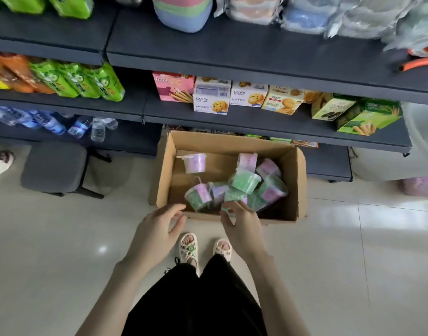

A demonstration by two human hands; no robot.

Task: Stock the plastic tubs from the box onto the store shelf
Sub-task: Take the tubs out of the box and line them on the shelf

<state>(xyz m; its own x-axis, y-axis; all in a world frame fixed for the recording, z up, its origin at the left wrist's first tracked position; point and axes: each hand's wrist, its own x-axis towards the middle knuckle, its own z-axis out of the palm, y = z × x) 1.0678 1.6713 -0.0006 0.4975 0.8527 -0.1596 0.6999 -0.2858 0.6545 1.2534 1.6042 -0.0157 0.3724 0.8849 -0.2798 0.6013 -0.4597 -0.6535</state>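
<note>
Tubs: green and purple plastic tubs [244, 183] lie in a heap, tipped every which way. Their labels are too blurry to read.
Where: inside the brown box [301, 185], mostly at its right and near side.
Lone tub: one pale purple lone tub [194, 163] sits by itself at the back left of the box.
Box: open on top, on the floor [353, 263], right in front of the shelf [256, 120].
Left hand: the left hand [159, 229] hangs over the near edge of the box, fingers loose and apart, holding nothing.
Right hand: the right hand [243, 223] has bent fingers at a green tub by the near edge. I cannot tell if it grips it.
Writing: two white cookie boxes [211, 97] on the shelf say "LANDY".
Other boxes: a pink box [173, 86] with stick pictures, a yellow box [282, 100] and green boxes [368, 117]; their words are too small to read.
Left side: green packs [87, 81] above, water bottles [79, 126] below, a gray stool [54, 166] on the floor.
Feet: pale sandals [188, 248] just by the box.
</note>
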